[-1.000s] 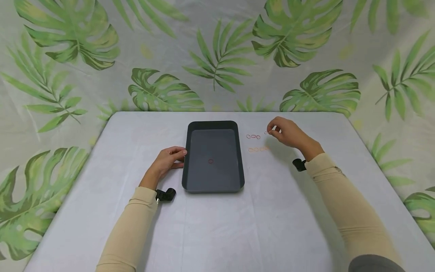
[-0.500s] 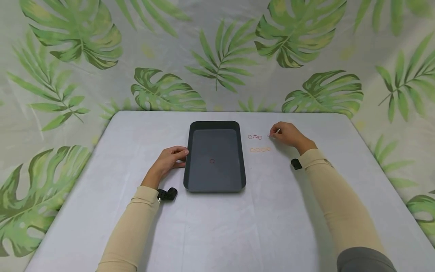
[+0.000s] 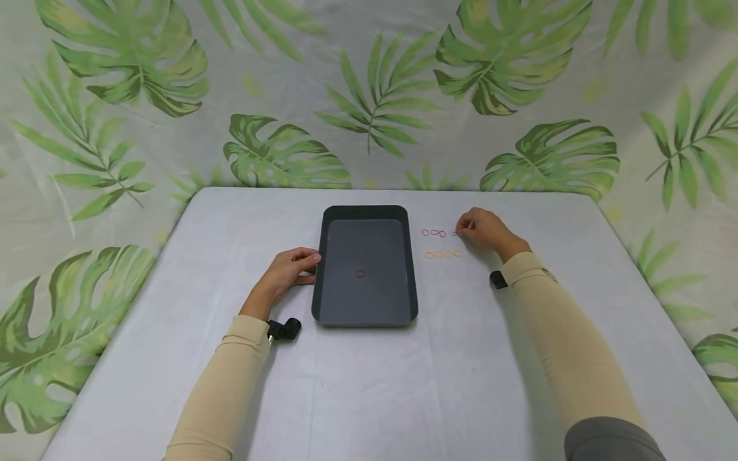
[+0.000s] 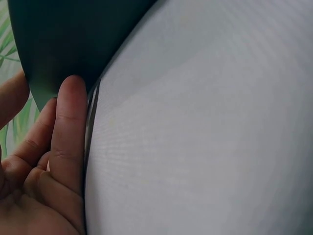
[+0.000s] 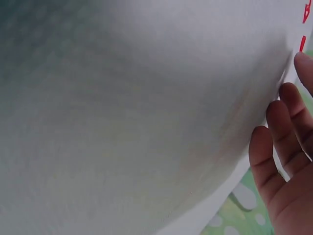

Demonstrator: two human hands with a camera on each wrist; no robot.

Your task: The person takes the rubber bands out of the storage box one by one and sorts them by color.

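A dark grey baking tray (image 3: 366, 301) lies on the white-covered table with one small red rubber band (image 3: 360, 273) inside it. My left hand (image 3: 284, 274) holds the tray's left wall. In the left wrist view, fingers (image 4: 70, 127) lie against the dark outer side of the tray (image 4: 58, 39). My right hand (image 3: 485, 229) is low over the table, thumb and fingertips together at a red rubber band (image 3: 455, 234), partly hidden by them. Three more red bands (image 3: 434, 232) sit in a row to its left. In the right wrist view, red band (image 5: 302, 43) shows at a fingertip.
Several orange rubber bands (image 3: 442, 255) form a row in front of the red ones, right of the tray. A leaf-patterned cloth (image 3: 369, 96) hangs behind the table's far edge. White cloth (image 3: 369, 390) covers the tabletop.
My right hand has come down toward the table with the red rubber band, bringing it near the end of the red row. The left hand and the tray stay in place.
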